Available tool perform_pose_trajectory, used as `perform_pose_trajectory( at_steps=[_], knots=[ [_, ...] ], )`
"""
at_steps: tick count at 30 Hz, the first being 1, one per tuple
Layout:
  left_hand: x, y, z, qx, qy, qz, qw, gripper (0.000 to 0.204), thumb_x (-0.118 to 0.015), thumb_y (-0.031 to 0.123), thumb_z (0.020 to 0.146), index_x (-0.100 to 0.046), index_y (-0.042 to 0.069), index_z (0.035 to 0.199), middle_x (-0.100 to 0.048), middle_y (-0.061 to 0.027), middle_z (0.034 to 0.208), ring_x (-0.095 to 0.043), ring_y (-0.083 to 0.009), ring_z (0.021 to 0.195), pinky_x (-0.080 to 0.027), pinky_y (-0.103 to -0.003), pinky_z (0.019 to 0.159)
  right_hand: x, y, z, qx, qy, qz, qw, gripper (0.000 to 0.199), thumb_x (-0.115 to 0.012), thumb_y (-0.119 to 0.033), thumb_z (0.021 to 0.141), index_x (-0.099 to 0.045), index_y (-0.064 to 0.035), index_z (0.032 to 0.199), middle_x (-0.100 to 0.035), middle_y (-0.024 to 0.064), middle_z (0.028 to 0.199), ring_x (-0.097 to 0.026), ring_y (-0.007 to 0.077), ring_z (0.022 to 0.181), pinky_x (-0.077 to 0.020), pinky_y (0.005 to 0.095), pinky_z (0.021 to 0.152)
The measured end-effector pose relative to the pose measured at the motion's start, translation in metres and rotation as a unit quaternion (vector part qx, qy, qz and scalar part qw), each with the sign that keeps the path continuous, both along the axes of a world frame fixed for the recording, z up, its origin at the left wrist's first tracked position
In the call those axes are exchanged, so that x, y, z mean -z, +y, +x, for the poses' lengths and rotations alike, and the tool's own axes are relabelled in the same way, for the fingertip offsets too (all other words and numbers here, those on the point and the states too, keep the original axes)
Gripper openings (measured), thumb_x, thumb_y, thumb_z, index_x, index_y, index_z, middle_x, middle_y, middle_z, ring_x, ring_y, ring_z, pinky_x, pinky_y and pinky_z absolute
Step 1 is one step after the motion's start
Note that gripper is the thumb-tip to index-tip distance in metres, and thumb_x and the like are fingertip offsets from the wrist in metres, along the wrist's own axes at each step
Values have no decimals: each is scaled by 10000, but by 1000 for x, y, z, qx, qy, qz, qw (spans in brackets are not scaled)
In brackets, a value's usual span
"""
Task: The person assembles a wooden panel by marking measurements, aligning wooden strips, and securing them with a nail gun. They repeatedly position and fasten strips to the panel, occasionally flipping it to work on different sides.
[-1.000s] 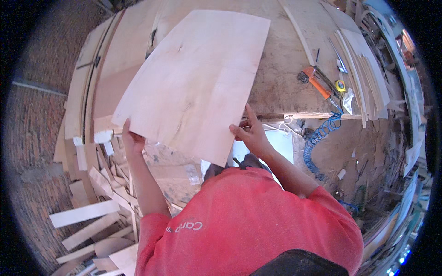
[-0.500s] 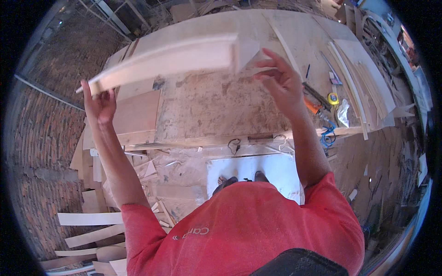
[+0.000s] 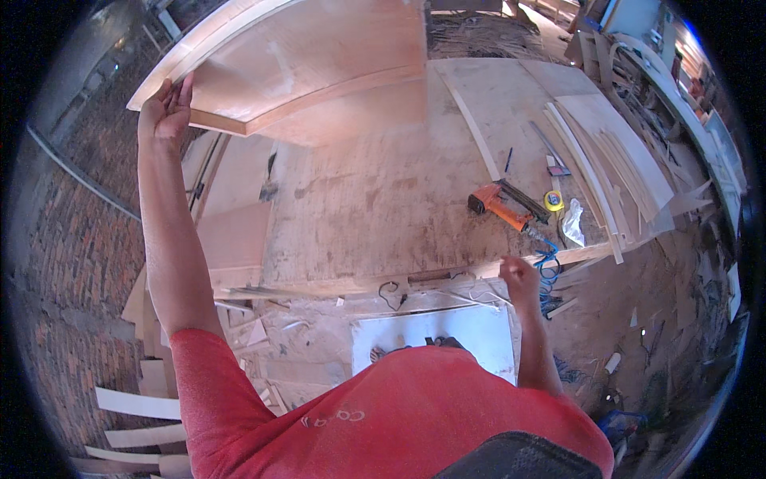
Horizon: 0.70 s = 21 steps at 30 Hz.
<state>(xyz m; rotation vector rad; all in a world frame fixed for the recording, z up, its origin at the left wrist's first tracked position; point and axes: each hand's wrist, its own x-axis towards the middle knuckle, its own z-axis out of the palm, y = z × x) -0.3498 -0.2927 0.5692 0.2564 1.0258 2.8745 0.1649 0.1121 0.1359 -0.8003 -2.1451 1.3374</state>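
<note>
My left hand (image 3: 166, 116) grips the left end of a framed wooden panel (image 3: 319, 48), fingers curled over its edge strip. The panel stands tilted up at the far left of the workbench (image 3: 359, 199), its upper part cut off by the picture's top. Its broad face and a lower rail show. My right hand (image 3: 520, 278) hangs by the bench's front edge, fingers curled in, with nothing visible in it. Just beyond that hand lies an orange and black nail gun (image 3: 503, 209), joined to a coiled blue air hose (image 3: 547, 263).
Right of the nail gun are a yellow tape measure (image 3: 553, 200), a crumpled white plastic bag (image 3: 573, 223) and long wood strips (image 3: 586, 164). A thin sheet (image 3: 231, 239) lies on the bench's left. Offcuts (image 3: 140, 403) lie at lower left, beside a brick wall (image 3: 68, 231).
The panel has swung up and away, turning its broad face into view, with my left hand still on its end. My right hand has dropped toward me and its fingers have closed.
</note>
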Motion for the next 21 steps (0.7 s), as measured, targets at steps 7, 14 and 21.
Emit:
perform_pose_trajectory(
  at_steps=[7,14,21],
  knots=[
    [-39,32,-61,-67,77,-90,991,284,-411,101,1084,-496,-111,1253,-602,-252,1239,-625,-436,1161,-595,-549,983,49,-54,46,-28,-92,24,995,272,-666,-168,917,-732,-35,1145,-745,122,902,-705,192,779,-549,317,715],
    [-14,67,-82,-28,150,-145,978,317,-636,352,1014,-633,59,1134,-640,-150,1062,-634,-266,829,-600,-402,702,61,-67,46,-79,-125,87,985,277,-674,-156,896,-732,-33,1138,-744,136,911,-711,236,780,-558,347,723],
    [-22,107,-106,49,201,-107,973,371,-475,394,1078,-658,111,924,-594,-30,691,-584,-188,611,-511,-382,556,55,-94,15,-15,-145,170,975,223,-704,-99,862,-753,-58,1075,-730,102,848,-678,191,724,-536,325,664]
  ],
)
